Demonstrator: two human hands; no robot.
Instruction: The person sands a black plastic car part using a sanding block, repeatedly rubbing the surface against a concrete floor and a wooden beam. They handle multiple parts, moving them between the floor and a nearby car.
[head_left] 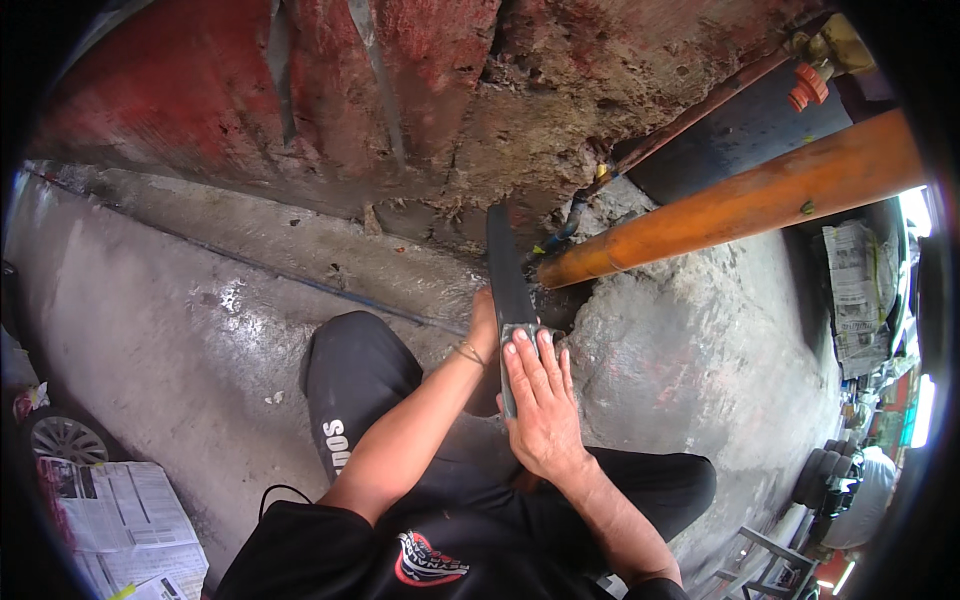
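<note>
A long, narrow black piece (511,280), like a strip of car trim, stands out in front of me and tapers toward its far end. My left hand (484,318) grips it from its left side, and most of its fingers are hidden behind it. Flat on the near part of the piece lies my right hand (545,405), fingers stretched out and close together. The surface around those fingertips looks grey and wet. Whether a thin sheet lies under the palm cannot be made out.
A worn red and bare wall (400,130) rises ahead. An orange pipe (720,210) slants down to the floor right of the piece, near a thin pipe with a red-handled tap (808,87). Newspaper (125,525) and a wheel (68,438) are at lower left.
</note>
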